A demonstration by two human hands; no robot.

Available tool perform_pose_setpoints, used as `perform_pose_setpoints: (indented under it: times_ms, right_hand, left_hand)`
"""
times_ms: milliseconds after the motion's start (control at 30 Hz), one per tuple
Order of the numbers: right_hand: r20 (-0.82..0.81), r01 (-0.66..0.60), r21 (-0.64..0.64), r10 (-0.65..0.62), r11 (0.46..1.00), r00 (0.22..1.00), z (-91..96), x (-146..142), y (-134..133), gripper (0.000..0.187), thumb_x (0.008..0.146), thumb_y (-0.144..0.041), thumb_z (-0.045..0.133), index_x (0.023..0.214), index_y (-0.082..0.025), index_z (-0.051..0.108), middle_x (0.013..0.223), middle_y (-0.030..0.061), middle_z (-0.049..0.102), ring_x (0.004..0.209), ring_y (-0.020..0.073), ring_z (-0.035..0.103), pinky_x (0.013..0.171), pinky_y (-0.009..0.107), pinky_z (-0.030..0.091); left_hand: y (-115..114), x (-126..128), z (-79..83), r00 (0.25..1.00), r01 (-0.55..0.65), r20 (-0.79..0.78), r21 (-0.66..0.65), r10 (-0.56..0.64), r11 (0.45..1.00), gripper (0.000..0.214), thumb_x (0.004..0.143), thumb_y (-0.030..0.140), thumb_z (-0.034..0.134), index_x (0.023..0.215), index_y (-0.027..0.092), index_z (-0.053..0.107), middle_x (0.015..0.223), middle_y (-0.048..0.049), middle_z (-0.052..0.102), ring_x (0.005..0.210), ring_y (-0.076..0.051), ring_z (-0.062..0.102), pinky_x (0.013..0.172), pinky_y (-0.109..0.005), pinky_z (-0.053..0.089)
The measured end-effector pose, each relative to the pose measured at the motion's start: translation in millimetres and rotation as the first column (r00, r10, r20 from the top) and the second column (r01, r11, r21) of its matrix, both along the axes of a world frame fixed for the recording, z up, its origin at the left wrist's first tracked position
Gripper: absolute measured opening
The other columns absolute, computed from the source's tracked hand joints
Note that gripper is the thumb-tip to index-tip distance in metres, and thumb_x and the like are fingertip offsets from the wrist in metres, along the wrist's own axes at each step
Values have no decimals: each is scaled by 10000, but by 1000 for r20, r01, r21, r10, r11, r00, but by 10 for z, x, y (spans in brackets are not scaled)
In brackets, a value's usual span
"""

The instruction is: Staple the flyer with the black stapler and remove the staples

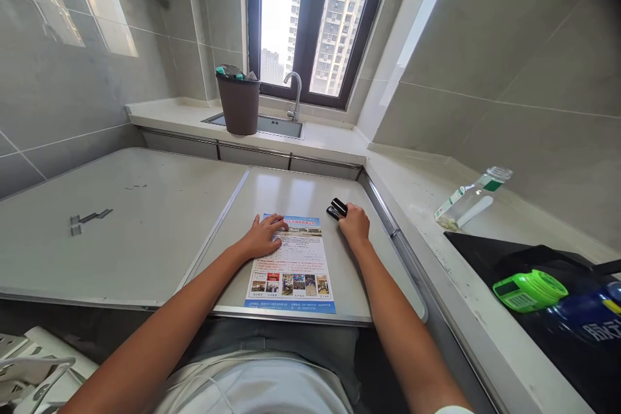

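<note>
A printed flyer point(291, 259) with blue bands, text and small photos lies flat on the white folding table point(233, 278). My left hand point(262, 237) rests palm down across its upper left edge, fingers spread. Just off the flyer's upper right corner, a black stapler point(336, 207) is gripped in my right hand point(354, 225), its jaw end pointing away to the left. The stapler's rear is hidden inside my fingers. On the table's left half lie several strips of grey staples point(90, 218).
At the back, a dark bin point(238, 103) stands by a sink point(279, 125) with a tap point(295, 94). The right counter point(412, 200) carries a clear jar point(473, 199), a green-lidded container point(530, 290) and a dark blue bottle point(582, 317). Small dark bits point(136, 187) dot the table.
</note>
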State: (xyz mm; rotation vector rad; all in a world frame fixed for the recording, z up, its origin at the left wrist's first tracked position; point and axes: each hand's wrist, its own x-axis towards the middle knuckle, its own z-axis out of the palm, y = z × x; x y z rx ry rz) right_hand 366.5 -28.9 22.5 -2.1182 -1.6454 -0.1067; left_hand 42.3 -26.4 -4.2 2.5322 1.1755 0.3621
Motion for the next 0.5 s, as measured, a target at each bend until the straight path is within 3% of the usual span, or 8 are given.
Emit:
perform_pose_setpoints:
  times_ms: [133, 267, 400, 500]
  right_hand:
    - [-37, 0, 59, 3, 998, 999, 102, -192, -55, 161, 924, -237, 698, 1076, -183, 704, 1075, 141, 762, 964, 278, 705, 728, 311, 446]
    - [-123, -173, 45, 177, 984, 976, 162, -580, -222, 175, 860, -291, 769, 1022, -230, 748, 970, 85, 794, 885, 261, 717, 712, 306, 444]
    - [-168, -342, -9, 336, 940, 927, 75, -1001, -513, 191, 822, -347, 787, 986, -251, 773, 920, 68, 810, 851, 270, 731, 695, 316, 450]
    - [-121, -416, -52, 408, 908, 905, -50, -1199, -699, 232, 816, -375, 768, 1021, -265, 763, 953, 81, 812, 873, 294, 741, 701, 336, 466]
  left_hand:
    - [13, 7, 7, 998, -30, 49, 12, 29, 999, 396, 971, 323, 498, 1360, 297, 571, 1646, -113, 443, 1567, -344, 361, 1249, -771, 168]
    - [9, 14, 65, 965, -219, 155, 48, 210, 974, 333, 1016, 245, 406, 1303, 267, 573, 1558, -114, 510, 1447, -302, 498, 1229, -677, 315]
    - [-15, -24, 109, 916, -389, 128, 60, 380, 919, 378, 963, 124, 432, 1286, 236, 594, 1420, -143, 573, 1337, -307, 545, 1186, -572, 378]
    - [-3, -63, 119, 875, -482, 73, 60, 478, 874, 395, 950, 115, 464, 1307, 221, 596, 1370, -181, 574, 1301, -337, 535, 1116, -555, 422]
